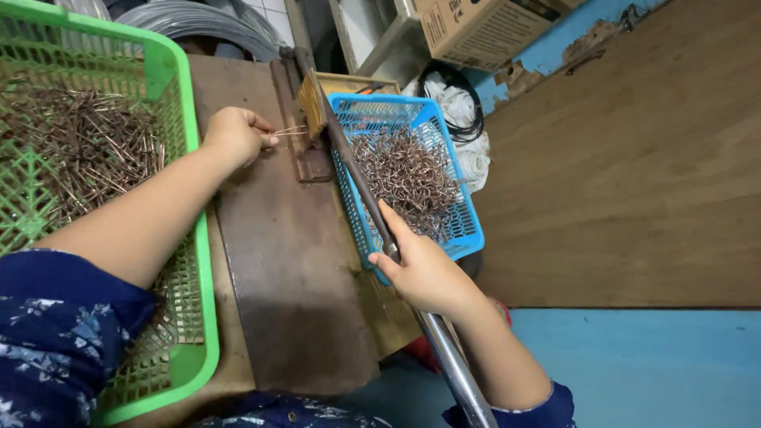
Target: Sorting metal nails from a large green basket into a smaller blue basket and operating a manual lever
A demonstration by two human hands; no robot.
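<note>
My left hand [236, 135] pinches a couple of thin metal wire pieces [290, 131] and holds their ends at the jaw of a rusty lever tool [311, 150] fixed to a worn metal bench plate [289, 261]. My right hand [424, 269] is wrapped around the tool's long metal lever handle [365, 190], which runs diagonally from the tool down toward me. A green plastic basket [178, 95] full of straight copper-coloured wire pieces sits under my left forearm. A blue plastic basket [468, 230] with bent wire hooks lies beside the lever.
A wooden board wall [634, 158] rises at the right above a blue floor [634, 364]. A cardboard box [476, 28], coiled black cable [468, 111] and white cloth lie at the far end. Grey wire coils [198, 20] rest behind the green basket.
</note>
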